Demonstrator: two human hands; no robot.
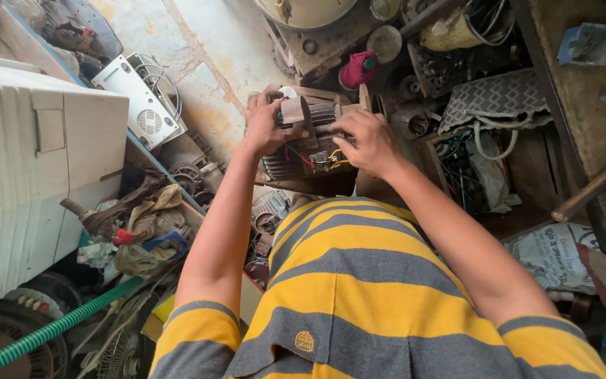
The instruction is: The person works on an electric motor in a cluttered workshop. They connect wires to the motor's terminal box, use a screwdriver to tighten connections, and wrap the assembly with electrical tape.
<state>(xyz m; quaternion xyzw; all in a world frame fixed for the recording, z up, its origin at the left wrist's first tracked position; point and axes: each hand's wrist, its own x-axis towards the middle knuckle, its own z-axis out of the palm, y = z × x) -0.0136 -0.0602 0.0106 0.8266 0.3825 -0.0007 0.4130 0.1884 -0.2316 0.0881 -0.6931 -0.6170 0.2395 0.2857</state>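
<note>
Hands are working on a small motor (310, 144) that is sitting on a wooden block (331, 184), just in front of the person's striped shirt (359, 281). The left hand (266, 125) is wrapping around the left end of the motor, fingers curled and gripping it by a grey round cap (293, 110). The right hand (366, 140) is pressing on the right side, fingers bent down onto the metal body near the red and yellow wires (317, 158).

Those thin wires are lying right under the fingers, so I think a hard pull or a twist could be tearing one loose. The motor looks heavy, and it could be sliding off the block if one hand lets go, because the block is not much bigger than the motor.

Room to move is tight. A white box with a round vent (145, 105) is lying to the left, near the left elbow. Rags and old parts (142, 224) are piling up below it, beside a green hose (50, 330). To the right, a workbench edge (562, 119) is standing close, with a hammer (597, 186) hanging over it, so a wide swing of the right arm could be knocking it down. Bare floor (198, 49) is showing only farther out.
</note>
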